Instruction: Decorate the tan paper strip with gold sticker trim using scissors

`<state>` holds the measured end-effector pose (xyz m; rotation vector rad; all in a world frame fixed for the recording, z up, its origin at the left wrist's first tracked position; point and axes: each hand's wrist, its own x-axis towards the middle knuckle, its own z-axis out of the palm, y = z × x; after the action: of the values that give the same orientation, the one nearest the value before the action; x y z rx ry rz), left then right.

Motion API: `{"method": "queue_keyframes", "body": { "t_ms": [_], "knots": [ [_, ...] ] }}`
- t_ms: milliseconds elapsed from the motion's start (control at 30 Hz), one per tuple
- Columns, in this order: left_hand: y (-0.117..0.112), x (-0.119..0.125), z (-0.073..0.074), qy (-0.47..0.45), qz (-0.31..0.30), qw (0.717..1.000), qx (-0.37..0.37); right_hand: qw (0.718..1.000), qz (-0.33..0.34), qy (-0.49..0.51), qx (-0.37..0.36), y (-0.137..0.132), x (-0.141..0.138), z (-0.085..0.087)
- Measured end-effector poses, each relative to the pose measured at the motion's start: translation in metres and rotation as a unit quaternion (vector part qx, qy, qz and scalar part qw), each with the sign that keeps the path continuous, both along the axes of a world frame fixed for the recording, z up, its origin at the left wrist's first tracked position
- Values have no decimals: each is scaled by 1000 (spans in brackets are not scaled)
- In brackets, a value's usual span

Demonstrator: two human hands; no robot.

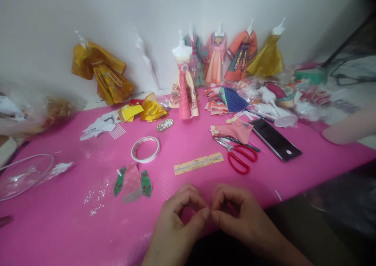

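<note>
Left hand point(176, 215) and right hand point(237, 215) meet thumb-tip to thumb-tip at the near edge of the pink surface point(73, 234), fingers curled in. Whether they pinch anything cannot be told. The narrow yellow patterned paper strip point(198, 163) lies just beyond them

A plain white wall point(188, 11) runs behind the desk point(58, 227), which is covered in a bright pink sheet and reaches right up to it. Past the desk's right edge the floor point(337, 215) lies dark and blurred. Light falls soft and even.
</note>
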<state>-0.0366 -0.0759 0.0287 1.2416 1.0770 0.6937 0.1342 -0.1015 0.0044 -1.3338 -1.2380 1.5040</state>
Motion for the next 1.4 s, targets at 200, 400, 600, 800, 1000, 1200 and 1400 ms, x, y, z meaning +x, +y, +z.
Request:
{"method": "queue_keyframes", "body": {
  "t_ms": [200,400,600,800,1000,1200,1400],
  "knots": [
    [-1,0,-1,-24,-4,999,-39,998,8,59,-14,0,2,-1],
    [-4,0,-11,-79,12,991,-110,990,-3,141,-7,-1,1,-7],
    [-7,3,-17,-108,21,985,-135,987,-12,158,-6,-1,1,-8],
    [-5,5,-17,-121,18,983,-134,986,-14,169,1,0,2,-6],
    [-8,6,-14,-132,36,981,-138,985,-15,172,6,0,3,-5],
    [-4,8,-12,-122,47,983,-128,986,-26,163,4,0,3,-6],
    [-3,8,-12,-145,56,982,-110,988,-45,148,22,0,6,-5]
  ]
}}
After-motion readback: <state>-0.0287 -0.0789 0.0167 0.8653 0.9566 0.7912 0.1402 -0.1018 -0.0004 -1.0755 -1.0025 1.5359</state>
